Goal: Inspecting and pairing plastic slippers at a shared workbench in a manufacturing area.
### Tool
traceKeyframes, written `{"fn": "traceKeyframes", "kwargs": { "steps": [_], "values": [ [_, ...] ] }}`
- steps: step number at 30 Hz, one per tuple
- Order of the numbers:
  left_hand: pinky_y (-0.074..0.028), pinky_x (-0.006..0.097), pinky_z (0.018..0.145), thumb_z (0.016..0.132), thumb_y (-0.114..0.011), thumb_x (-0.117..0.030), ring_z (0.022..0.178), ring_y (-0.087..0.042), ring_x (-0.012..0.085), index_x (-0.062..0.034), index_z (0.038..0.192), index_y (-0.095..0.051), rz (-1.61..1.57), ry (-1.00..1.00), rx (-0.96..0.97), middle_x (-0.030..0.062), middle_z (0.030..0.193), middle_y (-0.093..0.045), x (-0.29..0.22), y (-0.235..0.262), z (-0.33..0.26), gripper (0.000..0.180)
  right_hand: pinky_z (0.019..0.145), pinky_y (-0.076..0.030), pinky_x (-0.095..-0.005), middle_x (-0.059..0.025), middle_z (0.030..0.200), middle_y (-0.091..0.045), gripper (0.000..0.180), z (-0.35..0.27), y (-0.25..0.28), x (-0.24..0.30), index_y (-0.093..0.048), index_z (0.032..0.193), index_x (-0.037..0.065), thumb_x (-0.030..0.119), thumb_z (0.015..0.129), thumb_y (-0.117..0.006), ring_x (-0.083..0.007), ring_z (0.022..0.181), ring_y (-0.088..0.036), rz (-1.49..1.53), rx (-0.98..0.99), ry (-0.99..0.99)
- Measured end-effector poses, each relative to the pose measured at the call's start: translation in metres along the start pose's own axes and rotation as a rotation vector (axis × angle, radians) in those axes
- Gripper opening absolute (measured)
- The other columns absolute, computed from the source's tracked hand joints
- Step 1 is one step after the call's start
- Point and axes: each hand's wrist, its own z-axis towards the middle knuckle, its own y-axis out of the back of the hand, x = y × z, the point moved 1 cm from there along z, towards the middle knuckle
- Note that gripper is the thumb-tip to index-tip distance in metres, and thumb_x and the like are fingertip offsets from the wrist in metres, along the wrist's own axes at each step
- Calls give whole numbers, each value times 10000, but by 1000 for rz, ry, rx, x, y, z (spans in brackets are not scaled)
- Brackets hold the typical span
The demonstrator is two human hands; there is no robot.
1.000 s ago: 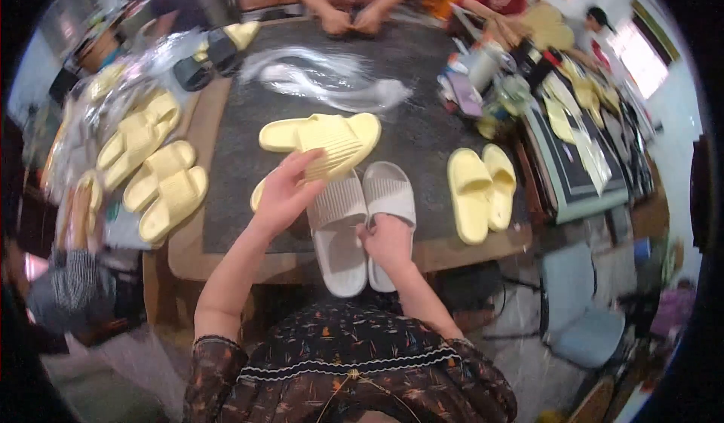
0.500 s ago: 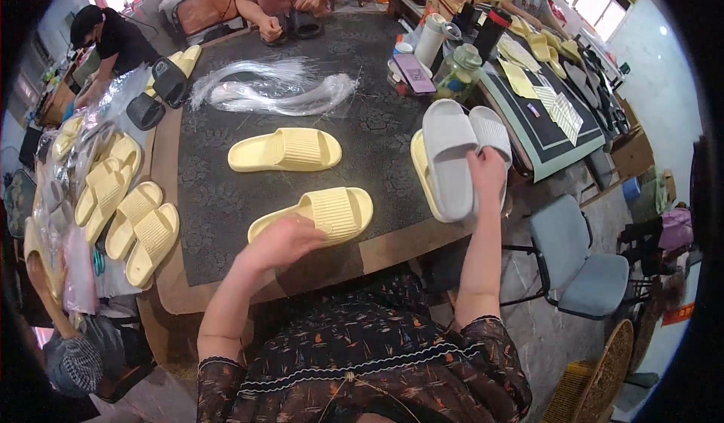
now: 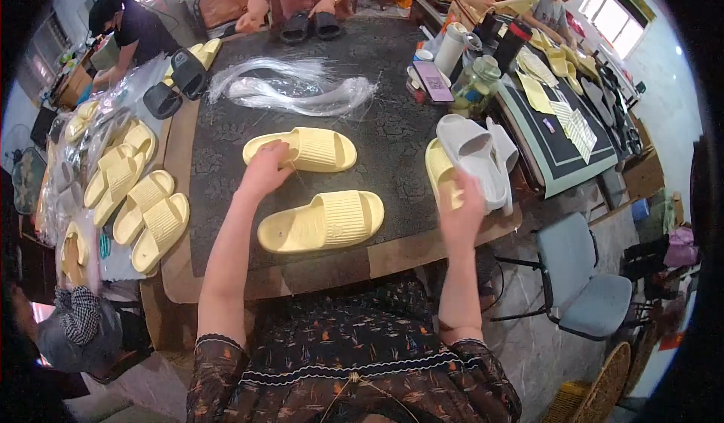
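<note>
Two yellow slippers with ribbed straps lie sideways in front of me. On the far yellow slipper point(image 3: 328, 150), my left hand point(image 3: 264, 172) grips the near edge of the heel end, fingers inside and thumb outside. The near yellow slipper point(image 3: 320, 223) lies untouched. At the right, a grey slipper point(image 3: 486, 168) sits tilted against another grey slipper point(image 3: 507, 150), which it partly covers. Another yellow slipper point(image 3: 440, 168) lies at their left. My right hand point(image 3: 461, 208) is at the gap between this yellow slipper and the tilted grey one; its fingers are blurred.
Clear plastic strands point(image 3: 302, 91) lie beyond the slippers. Bottles, a glass jar point(image 3: 475, 87) and a phone point(image 3: 432, 82) stand at the back right. More yellow slippers point(image 3: 158, 219) line the left side. Across the table a person handles black slippers point(image 3: 311, 27). A chair point(image 3: 577, 272) stands right.
My left hand has gone from the near yellow slipper to the far one. My right hand has shifted left and nearer, and the front grey slipper has turned and tilted.
</note>
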Motion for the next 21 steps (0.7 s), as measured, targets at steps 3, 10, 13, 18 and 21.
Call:
{"fn": "traceKeyframes", "kwargs": {
  "steps": [3,10,13,18,21],
  "values": [
    [-453,416,872,697,-635,-73,998,-548,339,-12,880,-652,-60,-26,-77,134,992,-611,-1,-15,2,194,682,-491,-398,-89,790,-638,522,-46,-27,37,-549,1182,35,355,793,-688,-264,713,-621,128,752,-169],
    [-481,435,725,738,-653,-148,773,-600,335,-18,762,-638,27,99,117,141,806,-605,-52,-8,-35,134,648,-508,-387,-114,754,-646,840,-63,-74,63,-331,1345,-32,559,811,-598,-289,702,-650,181,923,-83],
    [-489,439,678,750,-639,-161,736,-608,349,-7,743,-634,7,157,90,160,789,-613,-63,3,-62,154,764,-497,-445,-210,952,-608,811,-52,-103,46,-319,1356,-33,523,830,-590,-355,880,-623,147,803,-69],
    [-489,441,732,781,-615,-143,794,-605,348,-5,780,-647,-215,297,82,174,800,-625,-88,10,-101,142,820,-479,-425,-166,1058,-542,673,-31,-120,43,-401,1347,50,490,864,-562,-328,924,-599,165,717,8],
    [-491,427,716,787,-623,-150,791,-606,338,-1,795,-640,-243,259,64,160,797,-612,-94,9,-111,150,779,-477,-373,-128,983,-536,621,-21,-120,50,-466,1314,75,487,860,-564,-256,837,-593,194,782,-43]
  ]
}}
